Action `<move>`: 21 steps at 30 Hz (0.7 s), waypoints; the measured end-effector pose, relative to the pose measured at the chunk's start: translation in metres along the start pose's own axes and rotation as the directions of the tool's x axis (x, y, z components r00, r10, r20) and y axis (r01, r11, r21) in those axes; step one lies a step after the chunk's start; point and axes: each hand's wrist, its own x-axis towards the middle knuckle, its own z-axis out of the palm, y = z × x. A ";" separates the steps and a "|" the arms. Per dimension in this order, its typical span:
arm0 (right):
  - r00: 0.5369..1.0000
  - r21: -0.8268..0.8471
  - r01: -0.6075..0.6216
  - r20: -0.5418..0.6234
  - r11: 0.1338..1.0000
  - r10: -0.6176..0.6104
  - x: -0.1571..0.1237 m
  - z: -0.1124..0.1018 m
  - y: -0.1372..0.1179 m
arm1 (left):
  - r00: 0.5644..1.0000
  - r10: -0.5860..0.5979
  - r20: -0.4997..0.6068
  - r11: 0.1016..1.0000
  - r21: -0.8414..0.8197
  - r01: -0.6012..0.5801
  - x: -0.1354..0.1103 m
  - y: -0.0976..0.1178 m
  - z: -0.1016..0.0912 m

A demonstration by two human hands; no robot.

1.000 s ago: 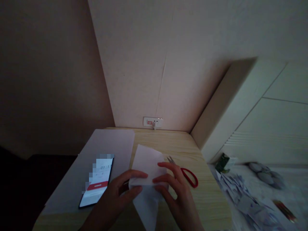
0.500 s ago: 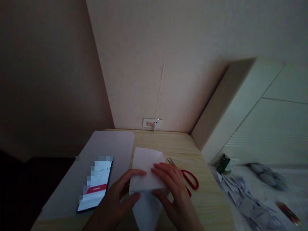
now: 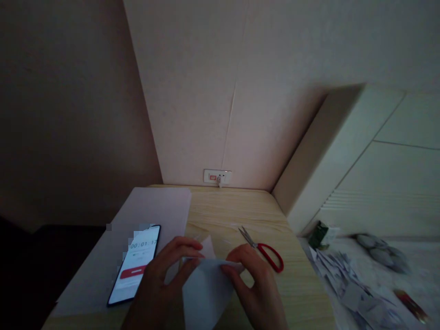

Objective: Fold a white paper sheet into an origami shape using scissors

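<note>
Folding step: paper (image 3: 206, 293) left of scissors (image 3: 265, 253) is pinched at its fold by left hand (image 3: 161, 280) and right hand (image 3: 256, 286) fingers (image 3: 231, 270); crease-pressing is judged due next.

Bare tabletop (image 3: 240, 211) behind the scissors (image 3: 263, 250) looks passable; phone (image 3: 135, 265) blocks the left, seemingly.

The white paper (image 3: 205, 289) is being pinched along a folded top edge running between the left fingers (image 3: 182, 244) and right fingers (image 3: 244, 253). A small corner is sticking up behind the left fingertips, and the broad flap is hanging below.
</note>
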 end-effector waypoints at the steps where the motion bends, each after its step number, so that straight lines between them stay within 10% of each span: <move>1: 1.000 -0.006 -0.014 0.015 1.000 0.014 0.000 0.000 -0.001 | 0.999 -0.031 -0.008 0.999 -0.043 0.031 0.000 0.002 0.001; 15: 0.999 -0.019 -0.002 0.040 1.000 0.003 0.004 0.000 -0.010 | 0.997 0.070 0.033 0.997 0.011 -0.070 0.003 -0.001 0.008; 21: 0.985 0.112 -0.130 -0.099 0.985 0.141 -0.001 -0.001 -0.005 | 0.992 -0.110 -0.058 0.902 -0.426 0.075 -0.003 0.006 0.015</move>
